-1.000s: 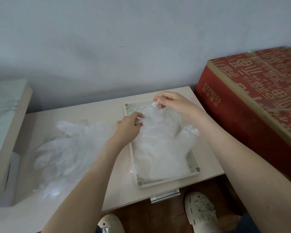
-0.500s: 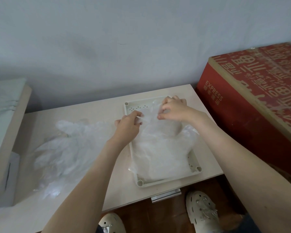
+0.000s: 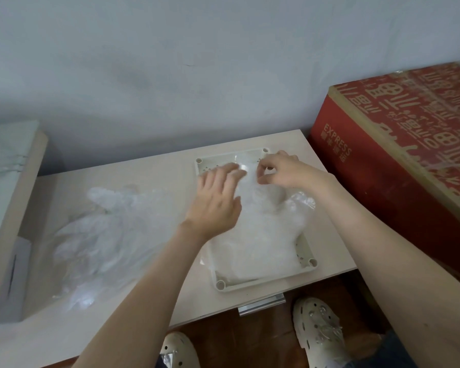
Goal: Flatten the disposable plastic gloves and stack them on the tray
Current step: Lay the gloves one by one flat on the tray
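Left hand (image 3: 218, 197): fingers straight and spread, palm down, resting flat on the stacked gloves (image 3: 258, 235) at the far left part of the tray (image 3: 220, 284).

Right hand (image 3: 284, 171): fingers curled, thumb and forefinger pinching the clear film of the stacked gloves near the tray's far edge. The two hands lie close together, just apart.

Stacked gloves: a crumpled, translucent white layer that fills most of the tray. One lobe overhangs the right rim, beneath the right forearm.

Tray: cream plastic, rectangular, with a round socket at each corner. It sits on the right half of the table (image 3: 157, 176), near the front edge.

Loose gloves (image 3: 104, 235): an unsorted translucent heap on the left half of the table, well apart from the tray.

Surroundings: a red box (image 3: 383, 168) printed "EXPRESS" stands just beside the table on the right. A pale wall (image 3: 223, 62) runs behind. Two cream perforated shoes (image 3: 316, 322) show below the table's front edge.
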